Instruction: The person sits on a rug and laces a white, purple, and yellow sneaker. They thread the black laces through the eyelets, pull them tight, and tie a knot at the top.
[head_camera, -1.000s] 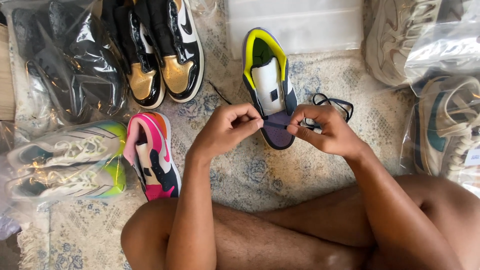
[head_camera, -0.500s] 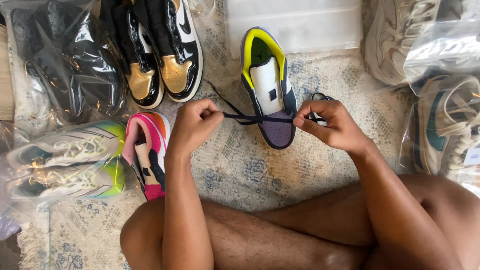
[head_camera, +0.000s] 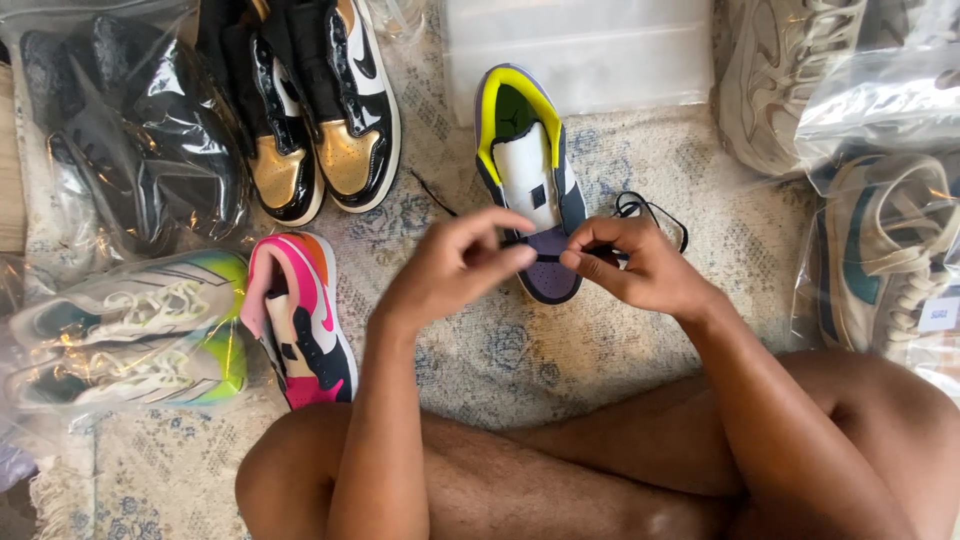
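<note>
Faded patterned rug (head_camera: 520, 360) underfoot; at centre frame, left hand (head_camera: 455, 265) and right hand (head_camera: 640, 268) pinch the thin black lace (head_camera: 655, 212) over the navy-and-yellow sneaker (head_camera: 530, 185). Beyond, upper left, glossy black-and-gold sneakers (head_camera: 320, 110).

Both forearms are bare, with no sleeves, watch or bracelet showing. The left hand (head_camera: 455, 265) and right hand (head_camera: 640, 270) wear no gloves or rings that can be seen. The legs and knees are bare too.
</note>
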